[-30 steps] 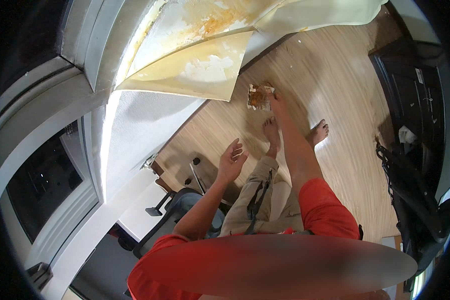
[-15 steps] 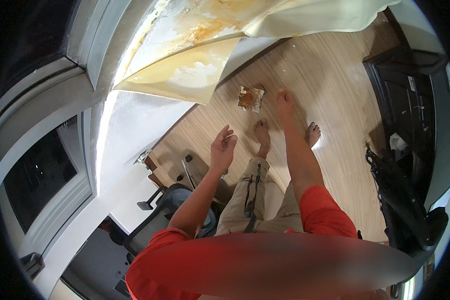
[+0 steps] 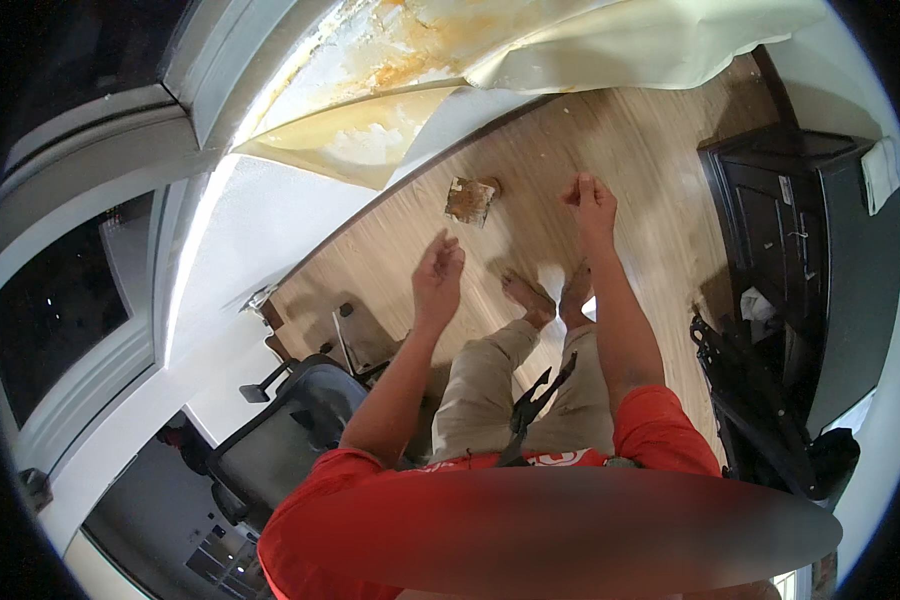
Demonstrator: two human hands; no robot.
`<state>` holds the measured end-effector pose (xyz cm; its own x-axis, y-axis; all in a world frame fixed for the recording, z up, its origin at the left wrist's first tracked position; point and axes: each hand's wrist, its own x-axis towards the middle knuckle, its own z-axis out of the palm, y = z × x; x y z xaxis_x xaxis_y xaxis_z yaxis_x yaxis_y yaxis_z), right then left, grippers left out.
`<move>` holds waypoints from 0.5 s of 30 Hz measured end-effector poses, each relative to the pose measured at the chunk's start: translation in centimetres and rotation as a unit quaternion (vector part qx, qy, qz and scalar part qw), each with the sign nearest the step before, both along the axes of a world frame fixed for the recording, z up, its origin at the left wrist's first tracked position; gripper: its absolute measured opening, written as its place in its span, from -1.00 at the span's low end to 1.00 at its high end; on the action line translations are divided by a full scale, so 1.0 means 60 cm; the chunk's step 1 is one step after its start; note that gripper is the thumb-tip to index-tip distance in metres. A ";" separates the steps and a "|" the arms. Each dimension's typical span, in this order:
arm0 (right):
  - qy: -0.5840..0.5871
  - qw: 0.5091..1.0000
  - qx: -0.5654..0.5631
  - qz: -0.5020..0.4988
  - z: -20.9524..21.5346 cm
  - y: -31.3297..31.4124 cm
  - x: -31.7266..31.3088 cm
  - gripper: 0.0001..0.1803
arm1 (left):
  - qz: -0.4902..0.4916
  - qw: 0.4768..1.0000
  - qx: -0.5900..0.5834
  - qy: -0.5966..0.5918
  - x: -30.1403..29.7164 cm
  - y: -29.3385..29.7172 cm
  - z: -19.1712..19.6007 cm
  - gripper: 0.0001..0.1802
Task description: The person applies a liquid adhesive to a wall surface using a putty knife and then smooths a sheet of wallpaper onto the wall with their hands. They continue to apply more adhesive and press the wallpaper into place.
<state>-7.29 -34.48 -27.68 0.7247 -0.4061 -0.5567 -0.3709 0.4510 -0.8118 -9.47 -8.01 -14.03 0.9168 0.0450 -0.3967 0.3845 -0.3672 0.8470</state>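
"Start with the head view. Where's the stained piece?"

"The brown-stained, roughly square piece (image 3: 470, 201) lies on the wood-grain floor (image 3: 677, 210), near the long edge that meets the wall. Its border is ragged and pale in places."

"And the hands?"

"Both are above the floor, apart from each other. The left hand (image 3: 437, 272) is the nearer to that piece, pointing toward it with its fingers bent and loosely bunched. I can't tell whether anything is between them."

"The right hand (image 3: 588, 203)?"

"Off to the right of the piece, fingers curled in, fingertips close to the thumb. Whether they pinch something small, I can't tell."

"What's around them?"

"Along the floor's wall edge, a pale yellow sheet (image 3: 358, 138) hangs peeled away below a rust-stained patch (image 3: 410, 50). The person's bare feet (image 3: 528, 297) stand on the floor below the piece. A dark wooden cabinet (image 3: 767, 218) stands at the floor's right edge, and a black-backed chair (image 3: 288, 432) is toward its lower left corner."
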 end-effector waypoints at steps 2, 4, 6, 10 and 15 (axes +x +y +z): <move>-0.100 0.991 0.089 -0.029 0.040 -0.004 0.035 -0.74 | -0.010 0.999 0.005 -0.045 0.041 0.000 -0.005 -0.49; -0.134 0.982 0.131 -0.017 0.065 -0.010 0.062 -0.78 | -0.008 0.991 -0.059 -0.120 0.086 0.008 -0.026 -0.48; -0.171 0.968 0.184 0.006 0.049 -0.009 0.075 -0.78 | -0.008 0.980 -0.096 -0.173 0.125 0.011 -0.036 -0.48; -0.253 0.908 0.325 0.072 0.000 -0.022 0.113 -0.76 | -0.022 0.963 -0.185 -0.194 0.173 -0.024 -0.033 -0.49; -0.324 0.886 0.327 0.059 0.014 0.006 0.143 -0.89 | -0.062 0.894 -0.418 -0.148 0.159 -0.075 -0.091 -0.55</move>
